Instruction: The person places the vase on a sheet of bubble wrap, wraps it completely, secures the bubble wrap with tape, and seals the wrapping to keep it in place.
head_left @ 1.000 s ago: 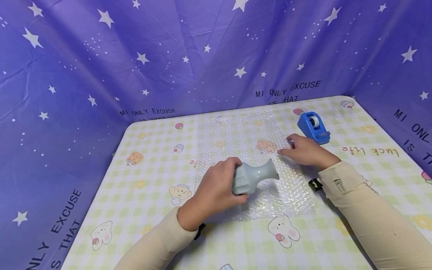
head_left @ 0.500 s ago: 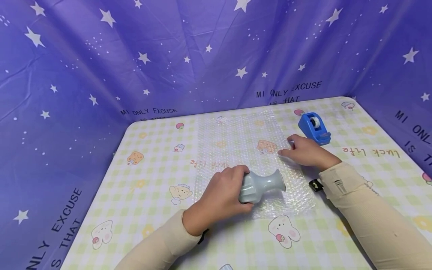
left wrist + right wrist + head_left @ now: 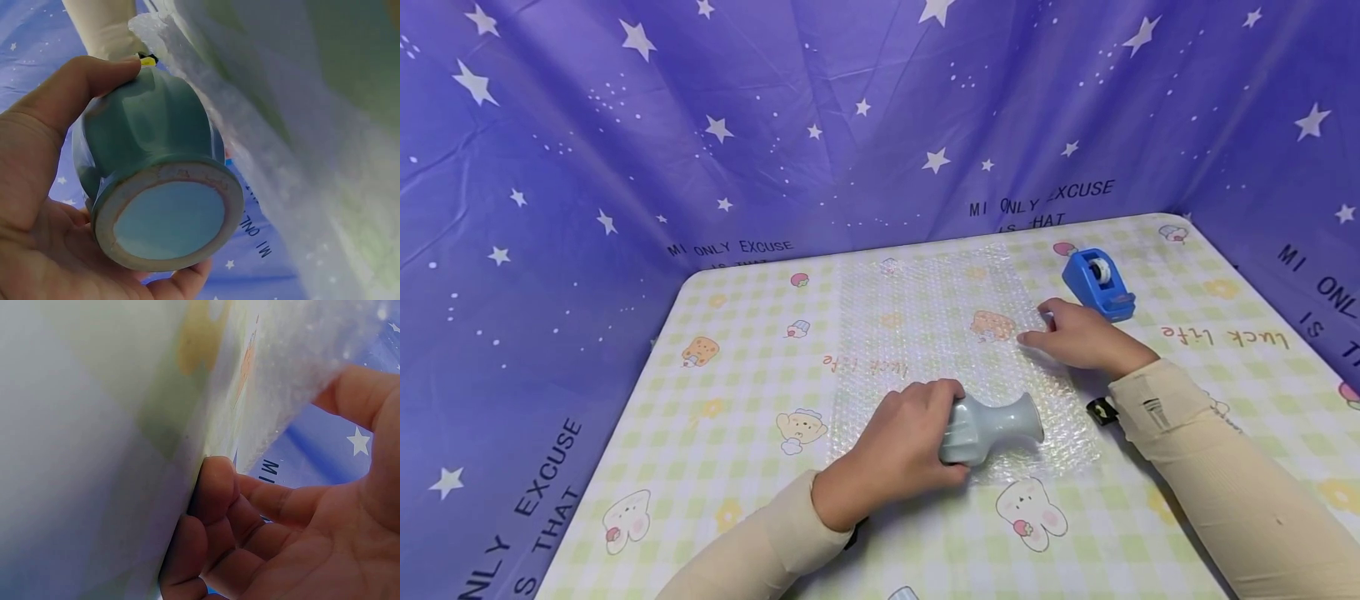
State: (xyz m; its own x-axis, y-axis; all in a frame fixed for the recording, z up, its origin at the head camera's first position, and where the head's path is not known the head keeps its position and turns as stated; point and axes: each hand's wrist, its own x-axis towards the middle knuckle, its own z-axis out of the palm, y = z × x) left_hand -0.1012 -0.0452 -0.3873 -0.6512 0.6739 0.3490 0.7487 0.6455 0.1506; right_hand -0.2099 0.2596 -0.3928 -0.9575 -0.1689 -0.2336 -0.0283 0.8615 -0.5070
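My left hand (image 3: 902, 442) grips a pale blue-green ceramic vase (image 3: 992, 425) round its fluted body. The vase lies tilted on its side over the near part of a bubble wrap sheet (image 3: 917, 300), its flared mouth pointing right. In the left wrist view the round unglazed foot of the vase (image 3: 169, 219) faces the camera, with my thumb on one side and fingers beneath. My right hand (image 3: 1078, 333) rests at the sheet's right edge, thumb and forefinger apart. In the right wrist view its thumb touches the bubble wrap (image 3: 294, 381) and other fingertips touch the tabletop.
A blue tape dispenser (image 3: 1097, 283) with a roll of clear tape stands just beyond my right hand. The table (image 3: 730, 467) has a green checked cover with cartoon prints. Purple starry curtains (image 3: 850, 125) hang behind the table and at both sides.
My left hand has moved the vase a little to the right and nearer to me, lower over the bubble wrap. My right hand stays where it was.
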